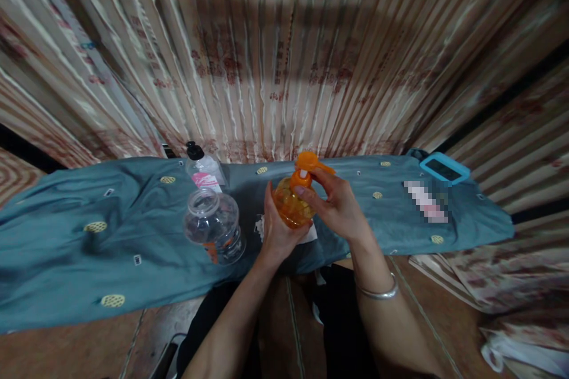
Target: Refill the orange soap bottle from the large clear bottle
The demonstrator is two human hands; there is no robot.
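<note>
- My left hand (276,231) wraps the orange bottle (290,206); it looks light and slippery.
- My right hand (334,201) pinches its pump top (306,167), the best grip.

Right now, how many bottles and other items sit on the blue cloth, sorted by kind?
Orange pump bottle, held in the left hand with the right hand at its pump: 1
Clear bottles: 2, the one without a cap and the black-capped one
Blue-framed flat item: 1
White paper under the orange bottle: 1
Total: 5
</note>
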